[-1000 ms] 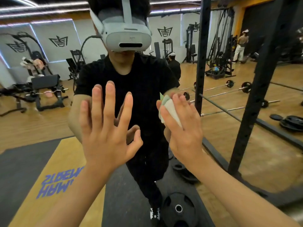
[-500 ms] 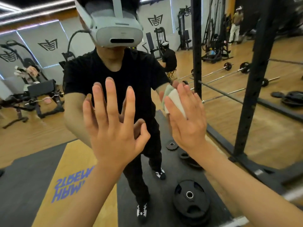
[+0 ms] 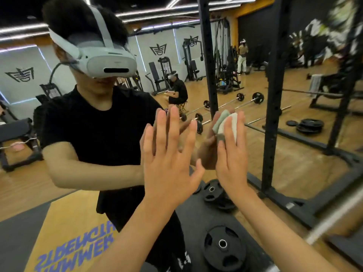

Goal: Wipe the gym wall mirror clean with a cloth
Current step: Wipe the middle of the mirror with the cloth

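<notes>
The wall mirror [image 3: 306, 169] fills the whole view and reflects the gym and a person in a black shirt with a white headset. My left hand [image 3: 167, 154] rests flat against the glass with its fingers spread and nothing in it. Just to its right, my right hand [image 3: 232, 152] presses a folded white and pale green cloth [image 3: 223, 121] against the mirror. The cloth shows above and between my fingers; the rest of it is hidden under my palm.
A black rack upright [image 3: 273, 107] stands close on the right, with its base frame [image 3: 294, 205] running along the floor. Black weight plates [image 3: 224, 252] lie on the dark mat below my arms. Reflected barbells, machines and other people show farther back.
Both hands have shifted rightward across the glass, the right hand carrying the cloth. My view has turned, so the reflected person now sits further left and the rack upright appears closer.
</notes>
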`<state>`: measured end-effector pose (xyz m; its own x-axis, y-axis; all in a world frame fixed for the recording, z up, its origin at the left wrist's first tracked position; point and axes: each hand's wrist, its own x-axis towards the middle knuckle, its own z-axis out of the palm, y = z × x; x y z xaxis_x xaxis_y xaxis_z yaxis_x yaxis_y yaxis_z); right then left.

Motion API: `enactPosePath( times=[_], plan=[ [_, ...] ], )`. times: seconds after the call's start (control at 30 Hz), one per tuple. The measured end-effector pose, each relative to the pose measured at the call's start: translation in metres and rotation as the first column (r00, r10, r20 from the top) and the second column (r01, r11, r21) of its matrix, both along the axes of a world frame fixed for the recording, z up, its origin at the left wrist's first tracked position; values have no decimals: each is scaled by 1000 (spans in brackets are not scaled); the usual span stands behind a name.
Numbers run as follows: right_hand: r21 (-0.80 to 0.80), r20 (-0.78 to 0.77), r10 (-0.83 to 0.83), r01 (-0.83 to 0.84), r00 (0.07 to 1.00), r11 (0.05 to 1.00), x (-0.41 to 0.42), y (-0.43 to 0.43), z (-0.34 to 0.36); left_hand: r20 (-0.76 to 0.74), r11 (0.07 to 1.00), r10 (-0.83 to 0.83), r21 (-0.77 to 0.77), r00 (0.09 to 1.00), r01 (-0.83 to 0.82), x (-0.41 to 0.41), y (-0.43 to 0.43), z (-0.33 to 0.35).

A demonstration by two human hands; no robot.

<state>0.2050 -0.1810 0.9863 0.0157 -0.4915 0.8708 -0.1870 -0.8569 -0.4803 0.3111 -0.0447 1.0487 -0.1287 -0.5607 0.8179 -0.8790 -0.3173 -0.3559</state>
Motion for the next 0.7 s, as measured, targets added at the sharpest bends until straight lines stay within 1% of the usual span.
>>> enactPosePath(
  times=[0.07,0.13,0.23,0.3,0.4,0.47,0.53,0.6,0.67,0.7],
  plan=[
    [64,60,29,-33,998,997,1,11,0,25,991,-100,89,995,98,10,23,8],
    [96,121,24,-36,992,995,6,23,1,5,982,-145,121,989,143,24,51,14],
    [173,239,13,-56,971,983,15,31,-1,55,997,-35,71,998,31,46,92,11],
    [213,286,-3,-60,958,975,16,33,-2,96,999,37,12,995,-38,63,116,6],
    [193,305,-28,-34,952,981,18,35,-5,84,985,157,-83,984,-150,86,143,1],
    [204,337,-25,-47,941,978,25,39,-2,72,974,221,-78,973,-215,97,149,-1],
    [176,356,-27,-39,934,984,36,52,1,67,963,266,-75,962,-261,105,146,-6],
    [105,335,-17,-19,942,994,49,73,-1,93,948,305,-123,948,-293,111,141,-12],
    [0,297,83,-87,951,996,69,100,-6,122,940,321,-158,939,-301,116,138,-16],
    [-70,242,144,-131,960,989,79,114,-10,127,942,318,-159,940,-297,117,138,-16]
  ],
)
